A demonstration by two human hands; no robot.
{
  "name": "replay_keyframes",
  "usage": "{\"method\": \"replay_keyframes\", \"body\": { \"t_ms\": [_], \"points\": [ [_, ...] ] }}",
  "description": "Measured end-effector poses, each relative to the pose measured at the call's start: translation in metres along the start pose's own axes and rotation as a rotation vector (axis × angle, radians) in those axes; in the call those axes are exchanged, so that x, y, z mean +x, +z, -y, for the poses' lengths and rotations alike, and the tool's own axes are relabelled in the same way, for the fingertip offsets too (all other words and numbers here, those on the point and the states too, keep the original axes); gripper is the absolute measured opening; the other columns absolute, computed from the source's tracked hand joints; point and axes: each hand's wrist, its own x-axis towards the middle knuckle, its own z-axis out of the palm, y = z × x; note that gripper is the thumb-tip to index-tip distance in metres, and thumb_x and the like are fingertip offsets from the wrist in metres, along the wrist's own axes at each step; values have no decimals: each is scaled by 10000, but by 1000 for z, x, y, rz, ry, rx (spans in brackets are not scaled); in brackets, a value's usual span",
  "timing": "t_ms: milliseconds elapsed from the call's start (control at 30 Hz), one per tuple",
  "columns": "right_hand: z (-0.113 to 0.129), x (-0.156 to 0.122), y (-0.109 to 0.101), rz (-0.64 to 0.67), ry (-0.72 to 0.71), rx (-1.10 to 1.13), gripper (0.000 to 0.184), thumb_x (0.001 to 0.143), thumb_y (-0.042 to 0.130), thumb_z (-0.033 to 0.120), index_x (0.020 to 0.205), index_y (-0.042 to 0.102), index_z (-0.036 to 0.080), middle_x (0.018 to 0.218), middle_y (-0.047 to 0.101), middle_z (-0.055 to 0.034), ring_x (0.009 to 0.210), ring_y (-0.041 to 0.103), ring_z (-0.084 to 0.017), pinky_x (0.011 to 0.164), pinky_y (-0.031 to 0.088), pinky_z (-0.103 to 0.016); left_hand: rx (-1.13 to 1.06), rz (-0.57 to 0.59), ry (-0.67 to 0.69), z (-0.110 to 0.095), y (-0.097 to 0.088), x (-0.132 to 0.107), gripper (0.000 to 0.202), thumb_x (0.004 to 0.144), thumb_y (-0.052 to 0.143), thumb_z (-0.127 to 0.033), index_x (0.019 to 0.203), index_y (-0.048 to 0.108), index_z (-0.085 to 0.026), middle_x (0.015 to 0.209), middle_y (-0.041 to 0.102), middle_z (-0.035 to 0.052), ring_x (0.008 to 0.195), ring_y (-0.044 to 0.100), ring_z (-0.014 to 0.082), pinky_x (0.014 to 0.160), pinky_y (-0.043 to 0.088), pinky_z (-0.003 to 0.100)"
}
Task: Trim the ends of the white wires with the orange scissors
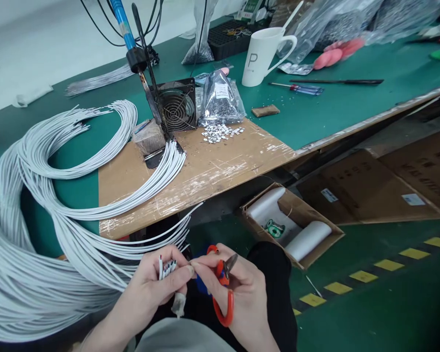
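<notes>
My left hand [154,283] is closed around the ends of several white cables [166,268], whose cut tips show dark and red inner wires. Scissors with red handles [223,308] hang in my right hand [242,288], one loop around the fingers and the short dark blades pointing up and away. Both hands' thumbs and fingertips meet in a pinch between them; whatever is pinched there is too small to make out. A whitish wrapped piece [178,304] shows below my left fingers.
A large coil of white cables [29,274] covers the left side. On the green bench [344,107] are a soldering iron [124,24] in a stand, a fan [176,105], small white parts [220,133], a mug [260,58] and screwdrivers [300,89]. An open carton [315,225] stands below.
</notes>
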Motion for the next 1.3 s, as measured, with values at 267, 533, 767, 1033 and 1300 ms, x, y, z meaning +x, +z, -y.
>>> {"method": "replay_keyframes", "body": {
  "t_ms": [267,533,767,1033,1300],
  "points": [
    [-16,-1,-10,-314,70,-91,168,851,790,326,731,783,208,577,618,5,528,535,-146,518,456,-267,163,-226,296,3,7,1,255,991,678,-413,934,797,-195,882,683,51,847,623,192,757,480,252],
    [-16,-6,-55,-489,359,-198,456,819,824,518,541,633,211,504,556,-4,478,485,-138,473,426,-270,-3,-89,196,6,-1,8,297,999,668,-436,946,755,-157,726,624,-10,470,505,64,489,366,203],
    [-1,-9,-36,-304,263,-96,325,798,834,423,592,688,218,613,581,-20,557,476,-152,480,401,-276,-85,-112,104,4,4,6,351,943,729,-501,904,656,-160,760,674,10,420,360,16,426,166,185],
    [9,-9,-16,-166,186,-102,254,843,780,359,651,724,203,611,564,-1,520,453,-125,463,366,-254,31,-121,43,-1,4,1,405,873,796,-527,836,714,-132,586,453,-54,522,237,66,477,129,227],
    [11,-3,-10,-23,191,70,79,829,808,322,866,856,272,650,577,19,575,546,-124,531,454,-222,-68,-25,7,3,3,-1,377,919,757,-501,837,690,-138,640,473,-51,498,195,48,463,124,230]
  ]
}}
